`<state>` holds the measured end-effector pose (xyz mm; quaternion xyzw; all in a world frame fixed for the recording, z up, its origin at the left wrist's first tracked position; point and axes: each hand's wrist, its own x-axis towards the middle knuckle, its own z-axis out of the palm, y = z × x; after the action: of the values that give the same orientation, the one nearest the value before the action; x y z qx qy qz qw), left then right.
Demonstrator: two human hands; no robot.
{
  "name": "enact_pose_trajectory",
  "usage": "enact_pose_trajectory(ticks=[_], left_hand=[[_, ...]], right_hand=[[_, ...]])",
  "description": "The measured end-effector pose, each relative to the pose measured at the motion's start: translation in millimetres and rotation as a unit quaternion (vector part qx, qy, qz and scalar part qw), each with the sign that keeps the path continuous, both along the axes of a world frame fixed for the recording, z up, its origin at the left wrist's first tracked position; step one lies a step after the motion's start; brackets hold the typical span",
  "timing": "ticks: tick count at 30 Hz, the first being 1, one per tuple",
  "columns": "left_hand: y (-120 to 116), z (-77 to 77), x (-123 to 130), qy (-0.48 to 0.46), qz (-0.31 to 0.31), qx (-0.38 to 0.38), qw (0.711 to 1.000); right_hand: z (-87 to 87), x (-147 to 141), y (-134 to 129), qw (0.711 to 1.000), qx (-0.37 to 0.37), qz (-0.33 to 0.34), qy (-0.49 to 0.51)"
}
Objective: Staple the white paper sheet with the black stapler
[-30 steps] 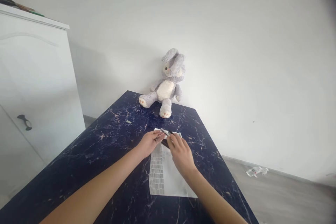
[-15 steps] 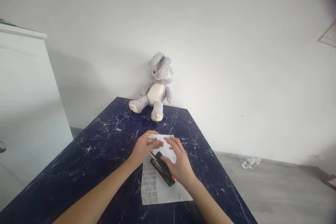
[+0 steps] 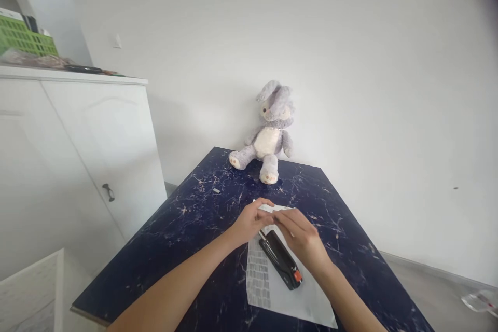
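Observation:
A black stapler point(image 3: 280, 260) with an orange piece at its near end lies slantwise on a sheet of paper point(image 3: 259, 280) printed with rows of grey blocks. A thin metal rail juts from its far end. Just beyond that end, my left hand point(image 3: 251, 222) has its thumb and fingers pinched together. Meeting it fingertip to fingertip is my right hand point(image 3: 301, 233), its fingers bent and drawn together, above the paper. Whatever the fingertips hold is too small or hidden to make out.
A grey plush rabbit point(image 3: 270, 129) sits at the far end of the dark blue marbled table point(image 3: 187, 249), against the wall. A small greyish piece point(image 3: 216, 191) lies left of the paper. White cabinets point(image 3: 116, 135) stand at the left, with a green basket point(image 3: 27, 36) on top.
My view has turned left, bringing more cabinet into sight. The right hand has come off the stapler's side and moved to the left hand, so their fingertips now meet.

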<state>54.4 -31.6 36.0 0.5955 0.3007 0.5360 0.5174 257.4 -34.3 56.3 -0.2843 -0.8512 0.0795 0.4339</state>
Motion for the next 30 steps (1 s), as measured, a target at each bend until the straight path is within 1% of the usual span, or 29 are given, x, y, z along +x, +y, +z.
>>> enact_pose_trajectory(ticks=[1, 2, 3, 4, 5, 6, 7, 8, 10, 12, 14, 16, 17, 18, 20, 21, 22, 24, 25, 26, 27, 28, 30], left_hand=[[4.7, 1.7, -11.0, 0.004, 0.047, 0.010, 0.999], [10.6, 2.8, -25.8, 0.007, 0.110, 0.017, 0.994], [17.5, 2.9, -43.9, 0.030, 0.172, 0.023, 0.984], [24.9, 1.5, -64.1, 0.089, 0.224, 0.023, 0.970], [32.1, -1.5, -84.9, 0.164, 0.282, 0.016, 0.945], [38.7, -6.2, -104.6, 0.236, 0.330, 0.009, 0.914], [44.1, -12.1, -121.8, 0.258, 0.352, 0.000, 0.900], [48.0, -18.8, -135.5, 0.271, 0.360, -0.004, 0.893], [51.8, -31.9, -151.6, 0.296, 0.369, -0.011, 0.881], [51.8, -40.9, -155.5, 0.322, 0.375, -0.011, 0.869], [50.2, -44.7, -153.7, 0.347, 0.384, -0.005, 0.856], [48.9, -44.6, -149.5, 0.368, 0.395, 0.006, 0.842], [48.6, -43.7, -146.1, 0.376, 0.399, 0.012, 0.836], [48.7, -42.9, -141.4, 0.381, 0.401, 0.018, 0.833], [49.5, -42.1, -125.8, 0.386, 0.391, 0.026, 0.835], [49.7, -42.3, -115.0, 0.384, 0.379, 0.027, 0.842], [49.1, -42.9, -102.7, 0.381, 0.362, 0.029, 0.850], [44.2, -44.0, -77.7, 0.379, 0.309, 0.048, 0.871], [39.6, -44.0, -67.1, 0.386, 0.273, 0.072, 0.878], [33.6, -43.4, -58.8, 0.397, 0.232, 0.104, 0.882], [26.7, -42.3, -53.1, 0.408, 0.193, 0.133, 0.882], [19.4, -40.5, -49.9, 0.422, 0.163, 0.155, 0.878], [5.9, -35.6, -49.1, 0.446, 0.101, 0.180, 0.871]], right_hand=[[-1.5, 9.9, 7.6, 0.999, -0.011, -0.039, 0.027], [-3.9, 22.7, 17.5, 0.994, -0.031, -0.092, 0.060], [-7.5, 38.4, 29.2, 0.983, -0.062, -0.149, 0.083], [-12.4, 56.1, 42.1, 0.967, -0.102, -0.210, 0.100], [-18.7, 75.0, 55.3, 0.949, -0.154, -0.258, 0.096], [-26.3, 93.9, 68.2, 0.932, -0.200, -0.293, 0.073], [-35.0, 111.5, 79.9, 0.919, -0.229, -0.319, 0.045], [-44.5, 127.1, 90.1, 0.912, -0.248, -0.327, 0.013], [-64.6, 149.7, 105.4, 0.906, -0.249, -0.341, -0.023], [-83.0, 161.4, 115.6, 0.910, -0.227, -0.344, -0.052], [-96.4, 165.1, 122.8, 0.915, -0.199, -0.344, -0.073], [-101.6, 163.2, 126.2, 0.917, -0.170, -0.355, -0.074], [-100.1, 160.0, 125.1, 0.916, -0.150, -0.366, -0.064], [-95.5, 155.0, 121.4, 0.916, -0.127, -0.377, -0.049], [-78.2, 138.5, 104.2, 0.920, -0.081, -0.382, -0.020], [-66.8, 126.5, 91.2, 0.929, -0.081, -0.362, -0.010], [-54.9, 111.9, 76.3, 0.942, -0.106, -0.318, -0.013], [-34.7, 77.8, 44.6, 0.965, -0.184, -0.182, -0.045], [-27.8, 60.4, 29.7, 0.965, -0.223, -0.115, -0.070], [-23.3, 44.3, 16.3, 0.959, -0.257, -0.069, -0.099], [-20.8, 30.5, 4.7, 0.949, -0.283, -0.039, -0.131], [-19.7, 19.7, -4.6, 0.944, -0.290, -0.027, -0.158], [-19.8, 6.9, -16.3, 0.936, -0.290, -0.021, -0.196]])
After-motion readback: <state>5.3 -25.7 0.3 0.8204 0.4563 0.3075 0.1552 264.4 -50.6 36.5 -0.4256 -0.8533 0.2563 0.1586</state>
